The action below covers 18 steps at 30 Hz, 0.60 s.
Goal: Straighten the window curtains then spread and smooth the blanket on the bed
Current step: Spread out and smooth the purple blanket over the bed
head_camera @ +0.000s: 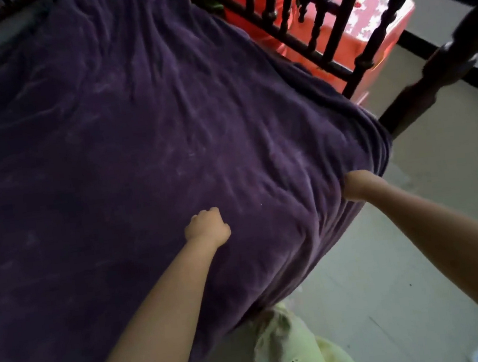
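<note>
A dark purple blanket [137, 138] covers the bed and hangs over its near edge, with many soft creases across the top. My left hand [206, 227] rests on the blanket near the bed's edge, fingers curled into a loose fist. My right hand [360, 185] is closed on the blanket at the bed's near right corner, where the cloth bunches into folds and drapes down. No window curtains are in view.
A dark wooden bed frame with turned spindles [315, 23] runs along the far right side. Behind it stands a red cloth-covered object [371, 22]. Pale floor [392, 282] lies to the right. A light yellow-green garment [293, 350] shows at the bottom.
</note>
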Motion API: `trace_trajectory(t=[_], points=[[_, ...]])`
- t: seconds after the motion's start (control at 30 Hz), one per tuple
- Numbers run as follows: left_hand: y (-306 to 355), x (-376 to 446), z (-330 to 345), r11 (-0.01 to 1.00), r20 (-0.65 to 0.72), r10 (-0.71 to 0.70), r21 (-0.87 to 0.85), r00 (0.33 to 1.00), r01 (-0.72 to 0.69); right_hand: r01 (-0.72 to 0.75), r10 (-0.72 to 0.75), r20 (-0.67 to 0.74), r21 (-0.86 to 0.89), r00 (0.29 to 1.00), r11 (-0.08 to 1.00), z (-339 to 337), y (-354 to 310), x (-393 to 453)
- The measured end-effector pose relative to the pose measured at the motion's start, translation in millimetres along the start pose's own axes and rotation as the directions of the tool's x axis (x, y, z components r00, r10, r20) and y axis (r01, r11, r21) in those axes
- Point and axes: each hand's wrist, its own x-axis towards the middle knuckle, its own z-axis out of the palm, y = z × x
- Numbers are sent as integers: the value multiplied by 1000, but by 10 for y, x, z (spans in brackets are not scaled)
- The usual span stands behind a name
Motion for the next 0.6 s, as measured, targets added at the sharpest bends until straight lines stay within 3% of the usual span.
trace_trajectory(t=[0.1,0.23,0.37,0.43,0.53,0.6], points=[[302,277,34,1000,25,-20,-12,999,21,-84,83,42,21,996,996,-146,233,416],[690,682,44,998,54,-46,-44,997,48,-212,221,-125,84,967,974,-336,433,891],[1093,935,128,994,97,-70,-77,993,77,-150,176,-252,119,952,982,-457,637,1288],[1310,1043,224,988,105,-84,-119,991,96,-155,179,-220,122,959,980,-479,775,1564],[1505,1069,362,975,97,-126,-172,987,142,-158,203,-147,271,968,950,-389,906,1820],[1646,1053,468,958,81,-179,-214,981,192,-80,121,-154,252,981,964,-347,937,1908]])
